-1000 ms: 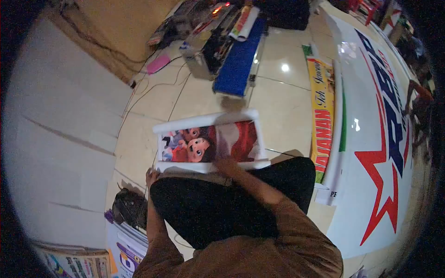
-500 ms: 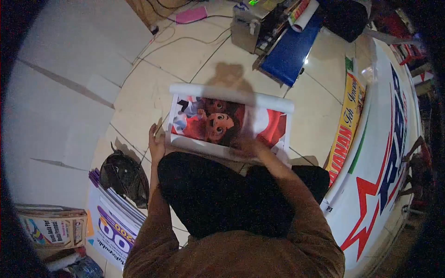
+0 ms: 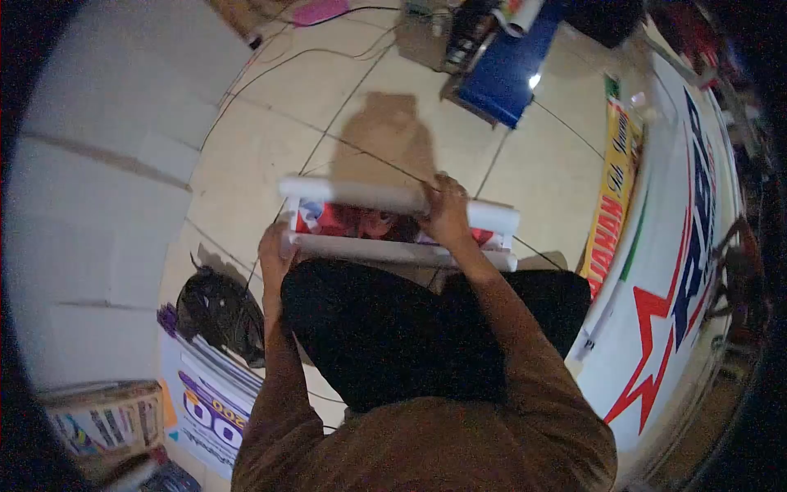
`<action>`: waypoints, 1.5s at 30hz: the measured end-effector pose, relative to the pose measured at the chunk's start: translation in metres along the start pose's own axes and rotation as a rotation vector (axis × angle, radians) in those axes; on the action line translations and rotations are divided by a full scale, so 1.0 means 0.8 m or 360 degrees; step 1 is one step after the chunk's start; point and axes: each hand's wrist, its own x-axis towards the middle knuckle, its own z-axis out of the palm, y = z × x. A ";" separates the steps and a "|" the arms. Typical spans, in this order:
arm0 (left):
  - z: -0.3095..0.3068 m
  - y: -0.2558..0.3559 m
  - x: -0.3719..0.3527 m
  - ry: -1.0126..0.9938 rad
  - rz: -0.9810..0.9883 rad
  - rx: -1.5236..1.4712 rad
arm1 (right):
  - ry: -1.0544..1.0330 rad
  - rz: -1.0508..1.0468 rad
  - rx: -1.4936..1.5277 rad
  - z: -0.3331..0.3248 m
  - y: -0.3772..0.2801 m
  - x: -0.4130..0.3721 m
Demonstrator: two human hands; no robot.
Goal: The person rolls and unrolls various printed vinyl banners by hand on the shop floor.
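A printed banner (image 3: 352, 223) with cartoon figures lies across the tiled floor in front of my crossed legs, both long edges rolled inward. Only a narrow strip of the red picture shows between the two white rolls. My right hand (image 3: 447, 211) grips the far roll (image 3: 352, 193) right of its middle, fingers bent over it. At the left end of the near roll (image 3: 393, 252), my left hand (image 3: 277, 248) has its fingers closed round the edge.
A blue-topped metal machine (image 3: 504, 78) stands ahead on the right. Large banners (image 3: 656, 271) line the right side. To the left are a black bag (image 3: 215, 307), stacked printed boards (image 3: 201, 402) and white panels (image 3: 106, 221). Cables (image 3: 287, 57) cross the floor ahead.
My right hand has moved from the near edge to the far roll. Less of the picture shows, and the rolls are closer together. My left hand has closed on the left end.
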 end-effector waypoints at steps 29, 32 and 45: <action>-0.052 0.033 0.040 -0.0393 0.0187 -0.0110 | -0.0350 0.0069 -0.0584 -0.085 0.196 -0.167; -0.091 0.129 0.055 -0.0252 0.0116 -0.0043 | -0.0457 0.0066 -0.0424 -0.096 0.219 -0.153; -0.008 0.250 0.021 -0.0882 0.0288 -0.0011 | -0.0690 0.0905 -0.0279 -0.122 0.306 -0.121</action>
